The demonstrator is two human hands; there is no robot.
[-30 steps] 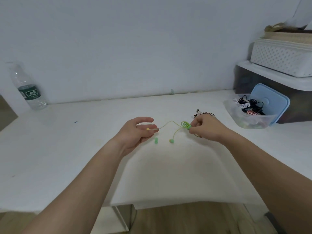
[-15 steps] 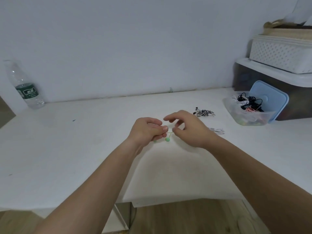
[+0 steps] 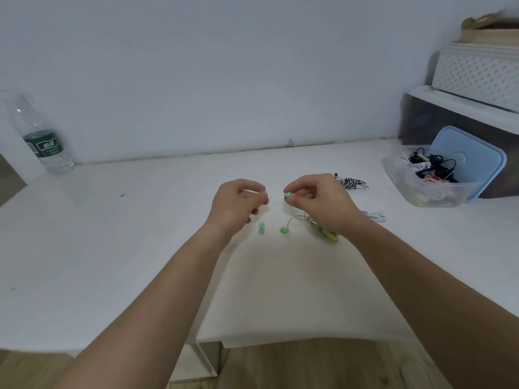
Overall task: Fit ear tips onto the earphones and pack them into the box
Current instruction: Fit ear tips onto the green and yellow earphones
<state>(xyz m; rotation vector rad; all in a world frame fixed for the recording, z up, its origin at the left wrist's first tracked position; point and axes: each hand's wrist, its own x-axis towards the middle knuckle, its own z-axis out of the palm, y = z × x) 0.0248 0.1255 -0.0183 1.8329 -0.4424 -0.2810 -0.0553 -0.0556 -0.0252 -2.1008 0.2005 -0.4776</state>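
Drawn apart since half a second ago, both hands now hover over the counter (image 3: 140,248). Nearest, two loose green ear tips (image 3: 261,228) lie beside the second earbud (image 3: 284,229), just below the left hand (image 3: 238,203). Its fingers are curled, but whether they pinch anything cannot be told. The right hand (image 3: 317,200) pinches the first earbud (image 3: 288,195), green head poking left toward the other hand. Farther right, the box (image 3: 415,192) stands open.

On the table (image 3: 112,248) — bottle (image 3: 42,138) far left by the wall; box (image 3: 429,192) far right, lid (image 3: 471,158) leaning behind it; ear tips (image 3: 261,228) just left of the earphones (image 3: 284,229).
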